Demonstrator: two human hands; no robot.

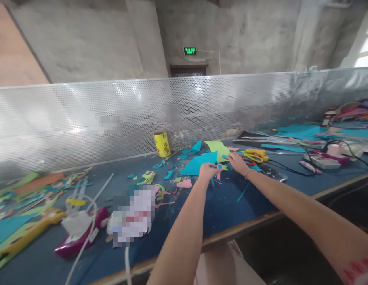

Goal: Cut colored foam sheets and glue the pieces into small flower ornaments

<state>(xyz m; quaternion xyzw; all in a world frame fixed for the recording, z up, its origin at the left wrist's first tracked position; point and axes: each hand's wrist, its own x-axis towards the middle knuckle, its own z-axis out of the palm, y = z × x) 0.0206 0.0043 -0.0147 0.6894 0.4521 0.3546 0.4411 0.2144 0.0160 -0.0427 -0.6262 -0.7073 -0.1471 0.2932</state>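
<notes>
Both my arms reach out over a blue work table [225, 206]. My left hand [208, 171] is closed in a pinch on a small pink and blue foam piece [220, 168]. My right hand [236, 161] lies just right of it, fingers curled down onto foam scraps beside a light green sheet [218, 149]; what it grips is too small to name. A teal foam triangle [200, 163] lies under and behind my left hand. Yellow-handled scissors [256, 155] rest just right of my right hand.
A yellow tape roll [162, 144] stands by the perforated metal screen [142, 114]. A purple glue gun [79, 237] with white cord and a yellow one [29, 233] lie at the left front. Foam offcuts, teal sheets [302, 130] and cables cover the right end.
</notes>
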